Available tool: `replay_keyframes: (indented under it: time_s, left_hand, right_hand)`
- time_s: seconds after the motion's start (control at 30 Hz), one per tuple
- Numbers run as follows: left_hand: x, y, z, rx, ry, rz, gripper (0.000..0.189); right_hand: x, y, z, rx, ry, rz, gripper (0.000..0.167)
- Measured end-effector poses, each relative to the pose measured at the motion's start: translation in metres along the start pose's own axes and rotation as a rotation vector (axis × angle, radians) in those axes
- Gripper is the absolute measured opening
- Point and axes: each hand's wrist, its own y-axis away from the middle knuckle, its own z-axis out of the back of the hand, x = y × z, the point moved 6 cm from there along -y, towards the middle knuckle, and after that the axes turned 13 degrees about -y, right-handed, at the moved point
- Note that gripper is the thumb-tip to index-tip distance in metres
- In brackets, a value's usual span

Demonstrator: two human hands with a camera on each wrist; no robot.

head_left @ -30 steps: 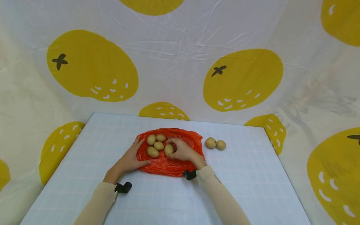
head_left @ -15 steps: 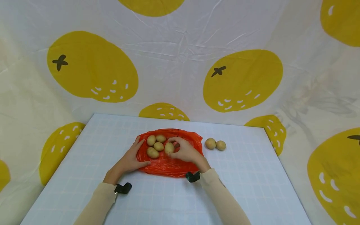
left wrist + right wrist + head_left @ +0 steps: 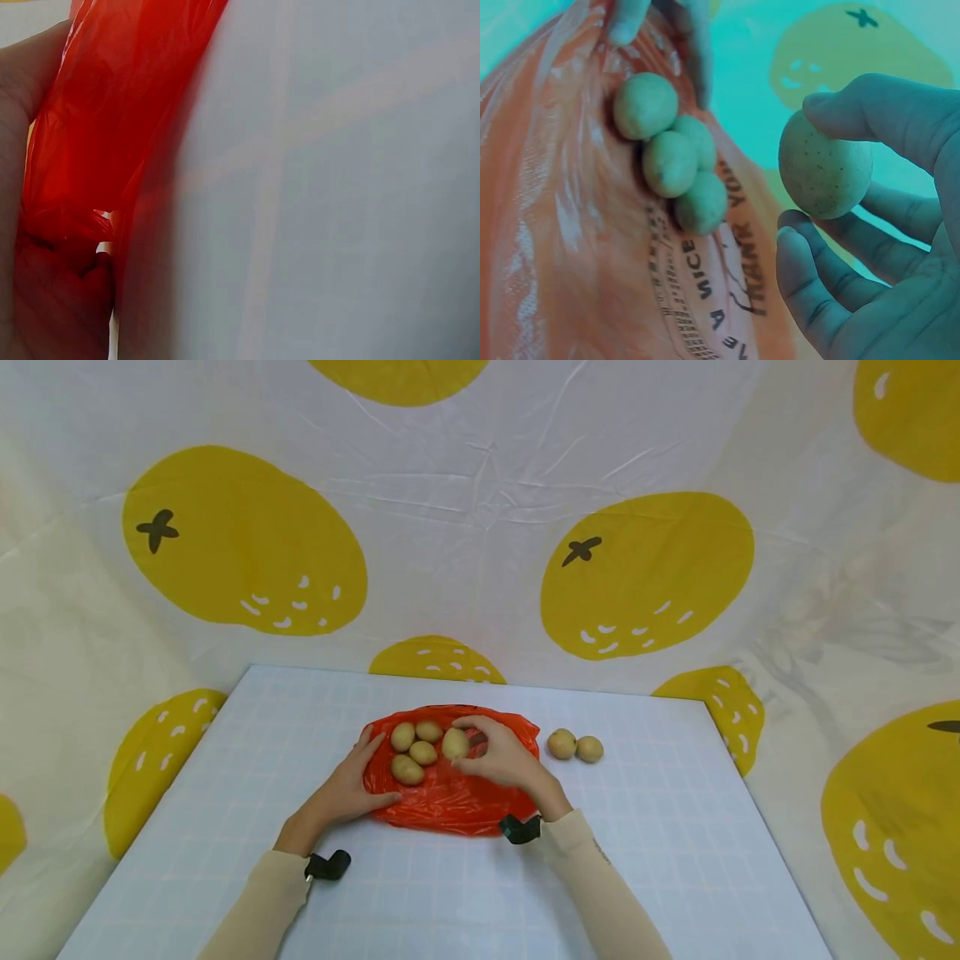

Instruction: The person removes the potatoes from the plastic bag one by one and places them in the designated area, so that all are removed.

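My right hand [image 3: 498,756] pinches a potato [image 3: 455,745] between thumb and fingers, over the middle of a red plastic bag [image 3: 450,810]. Held up beside the bag, the speckled potato [image 3: 825,166] shows clearly in the right wrist view. Several potatoes [image 3: 407,769] lie clustered on the left part of the bag. My left hand [image 3: 356,783] rests at the bag's left edge, thumb and fingers spread wide. Red film [image 3: 112,112] covers part of that hand in the left wrist view.
Two rounder tan potatoes [image 3: 562,744] lie side by side on the table to the right of the bag. The pale checked table [image 3: 675,843] extends around it. A fabric wall printed with yellow fruit [image 3: 480,593] stands behind the table's back edge.
My right hand has moved the potato up and slightly right, away from the cluster. The left hand and the other potatoes stay where they were.
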Motion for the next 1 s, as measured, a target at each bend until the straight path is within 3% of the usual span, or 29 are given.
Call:
replay_keyframes:
  time_s: [0.23,0.57,1.0]
  left_hand:
    - [-0.001,0.000,0.002,-0.035,-0.005,-0.053,0.113]
    - [0.000,0.000,0.001,-0.021,-0.006,-0.027,0.113]
    - [0.001,0.000,0.000,-0.007,-0.005,-0.016,0.112]
  right_hand:
    - [0.008,0.004,0.007,-0.029,-0.014,0.027,0.056]
    - [0.015,0.009,0.019,-0.057,-0.056,0.027,0.053]
    - [0.022,0.013,0.030,-0.072,-0.030,0.040,0.056]
